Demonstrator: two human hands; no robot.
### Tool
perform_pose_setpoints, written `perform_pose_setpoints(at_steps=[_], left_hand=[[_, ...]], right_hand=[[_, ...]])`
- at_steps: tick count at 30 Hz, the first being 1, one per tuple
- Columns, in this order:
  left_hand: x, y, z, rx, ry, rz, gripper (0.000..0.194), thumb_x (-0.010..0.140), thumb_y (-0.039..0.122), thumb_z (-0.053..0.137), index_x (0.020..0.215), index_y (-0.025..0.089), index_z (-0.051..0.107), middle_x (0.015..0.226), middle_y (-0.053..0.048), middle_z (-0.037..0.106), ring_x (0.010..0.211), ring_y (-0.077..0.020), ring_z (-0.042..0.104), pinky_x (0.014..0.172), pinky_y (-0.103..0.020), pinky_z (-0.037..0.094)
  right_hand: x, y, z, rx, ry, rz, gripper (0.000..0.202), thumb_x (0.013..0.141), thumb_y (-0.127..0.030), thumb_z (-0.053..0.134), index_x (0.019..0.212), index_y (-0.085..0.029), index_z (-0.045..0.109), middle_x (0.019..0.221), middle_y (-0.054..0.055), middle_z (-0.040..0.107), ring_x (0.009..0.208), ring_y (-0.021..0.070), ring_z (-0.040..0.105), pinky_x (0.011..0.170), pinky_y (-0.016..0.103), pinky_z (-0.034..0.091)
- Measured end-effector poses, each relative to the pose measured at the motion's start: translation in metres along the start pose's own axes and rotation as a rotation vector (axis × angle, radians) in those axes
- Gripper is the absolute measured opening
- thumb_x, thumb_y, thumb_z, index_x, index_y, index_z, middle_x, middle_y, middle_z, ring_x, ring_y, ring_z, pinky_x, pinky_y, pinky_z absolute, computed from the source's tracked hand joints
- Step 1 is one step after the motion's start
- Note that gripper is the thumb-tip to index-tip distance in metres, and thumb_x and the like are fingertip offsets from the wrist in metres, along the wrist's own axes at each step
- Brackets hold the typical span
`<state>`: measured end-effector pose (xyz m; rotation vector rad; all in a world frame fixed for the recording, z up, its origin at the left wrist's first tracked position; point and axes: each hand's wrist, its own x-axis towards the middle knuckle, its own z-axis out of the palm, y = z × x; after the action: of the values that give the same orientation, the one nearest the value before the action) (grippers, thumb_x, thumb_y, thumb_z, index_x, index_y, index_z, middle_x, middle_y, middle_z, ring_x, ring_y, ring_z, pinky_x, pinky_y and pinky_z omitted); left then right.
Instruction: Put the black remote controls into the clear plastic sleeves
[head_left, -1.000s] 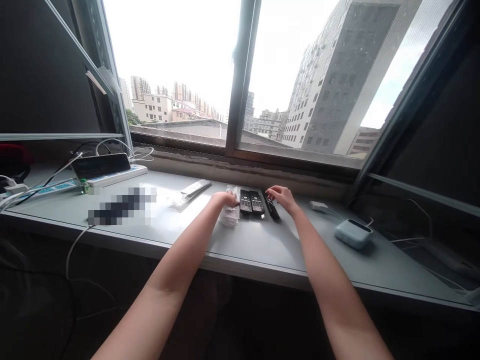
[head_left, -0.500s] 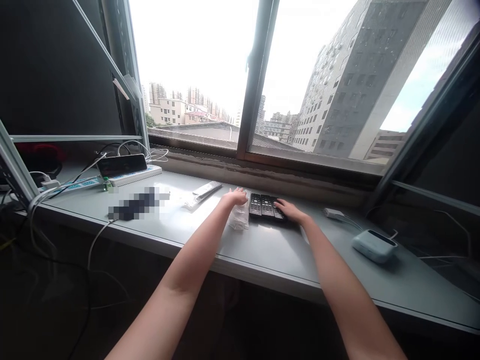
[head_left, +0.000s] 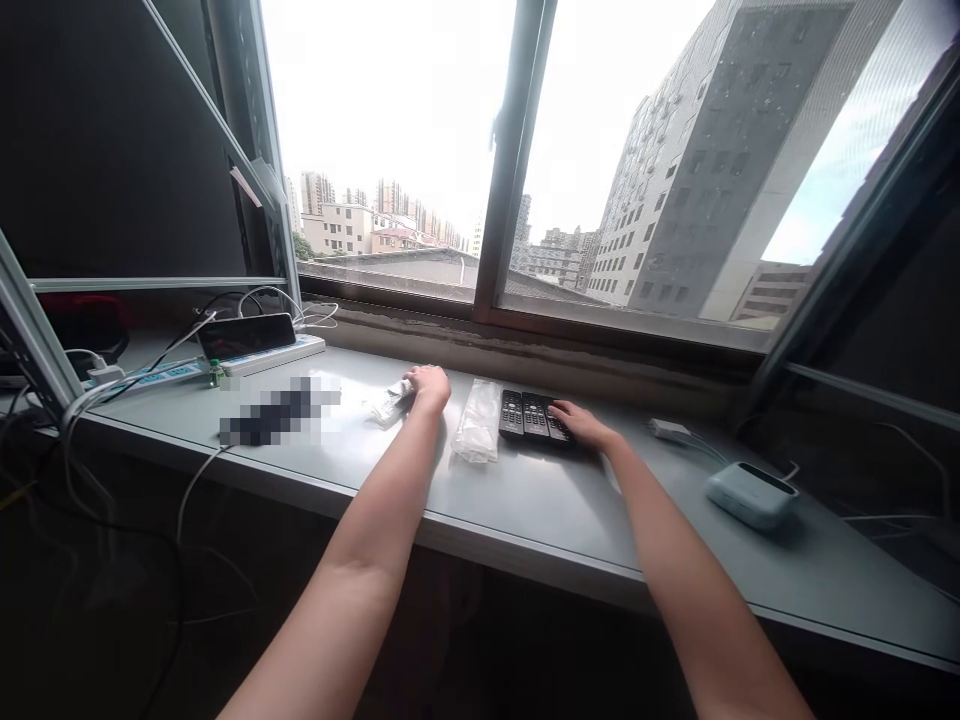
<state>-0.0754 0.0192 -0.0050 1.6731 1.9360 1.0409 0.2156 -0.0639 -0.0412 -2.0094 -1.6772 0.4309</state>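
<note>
My left hand (head_left: 429,386) lies on a wrapped remote (head_left: 390,402) near the desk's (head_left: 525,500) far edge, fingers curled over it. My right hand (head_left: 581,424) rests flat on three bare remotes (head_left: 531,415), steadying them. An empty bag (head_left: 478,434) lies between.

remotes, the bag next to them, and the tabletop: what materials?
Remotes: black plastic by the look, rows of small pale buttons, likely rubber. Bag: thin clear plastic film, crinkled and glossy. Tabletop: smooth grey-green surface with window glare; painted metal or laminate, cannot tell which.
</note>
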Motion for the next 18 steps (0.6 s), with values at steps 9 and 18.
perform_pose_setpoints(at_steps=[9,18], left_hand=[[0.008,-0.009,-0.004,-0.081,0.084,-0.119,0.036,0.08,0.027,0.069,0.113,0.014,0.066,0.127,-0.031,0.059,0.139,-0.0502,0.038,0.095,-0.067,0.04],[0.002,0.007,-0.01,-0.123,0.101,-0.051,0.011,0.073,0.017,0.075,0.073,0.012,0.066,0.079,-0.021,0.065,0.12,-0.0465,0.058,0.083,-0.051,0.053]], right_hand=[[0.0,0.0,-0.001,-0.028,-0.022,-0.003,0.063,0.091,-0.064,0.05,0.141,-0.026,0.056,0.149,0.011,0.053,0.142,0.0321,0.042,0.115,0.046,0.033],[0.001,-0.001,0.0,-0.076,-0.034,0.001,0.066,0.092,-0.064,0.048,0.145,-0.025,0.052,0.151,0.013,0.05,0.141,0.0318,0.043,0.116,0.047,0.031]])
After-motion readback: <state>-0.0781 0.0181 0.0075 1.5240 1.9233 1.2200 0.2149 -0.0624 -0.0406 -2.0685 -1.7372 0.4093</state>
